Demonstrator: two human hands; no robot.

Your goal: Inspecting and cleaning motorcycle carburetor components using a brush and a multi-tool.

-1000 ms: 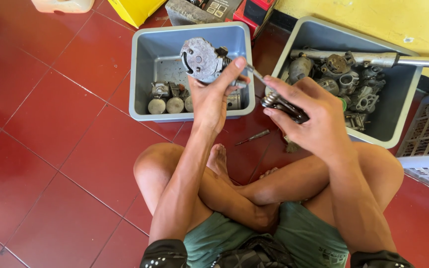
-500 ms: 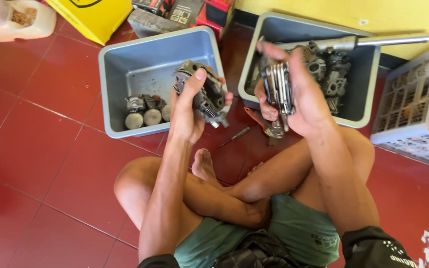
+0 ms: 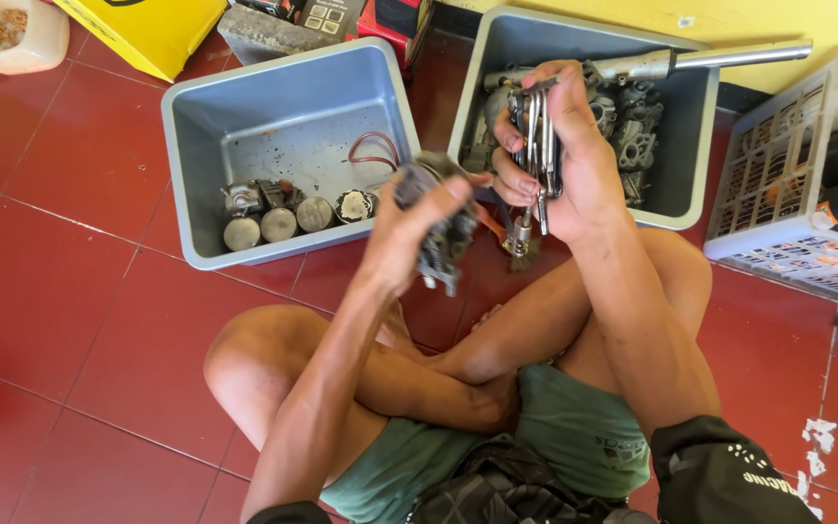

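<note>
Disassembly was judged under way; a dark metal engine part (image 3: 436,228) was gripped by the closed left hand (image 3: 409,233) above the floor; a folding key set (image 3: 533,146) was clasped in the right hand (image 3: 560,155); loosening remained.

A square grey plastic tub (image 3: 196,126) sits on the red tiled floor (image 3: 41,291); right of it, a white plastic crate (image 3: 778,184); behind it, a yellow box (image 3: 147,29).

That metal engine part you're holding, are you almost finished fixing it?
Hard to say. Some round parts already lie in the left grey bin. In hand now: the left hand holds the metal engine part, the right hand a folding key set. The right grey bin holds many more parts.
</note>
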